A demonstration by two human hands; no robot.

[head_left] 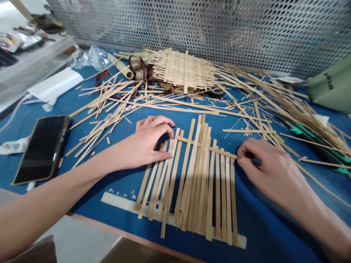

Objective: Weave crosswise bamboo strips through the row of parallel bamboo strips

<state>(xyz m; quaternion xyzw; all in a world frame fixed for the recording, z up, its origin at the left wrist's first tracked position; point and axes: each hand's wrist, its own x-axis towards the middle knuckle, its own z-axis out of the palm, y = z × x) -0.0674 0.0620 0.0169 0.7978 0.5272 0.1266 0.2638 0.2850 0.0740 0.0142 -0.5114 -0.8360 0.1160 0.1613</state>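
Weaving step, by the look. Right hand (263, 164) pinches the end of a cross strip (208, 148) threaded through the row of strips (203, 190) mid-worktop (263, 226). Left hand (145, 144), half-curled and gripping nothing, presses the row's left side. Next calls for steady hold-down and a gentle pull.

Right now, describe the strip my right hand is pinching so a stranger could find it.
On the blue mat, find the row of bamboo strips taped along the near edge. The right hand pinches the one strip crossing that row sideways; every neighbour runs front to back.
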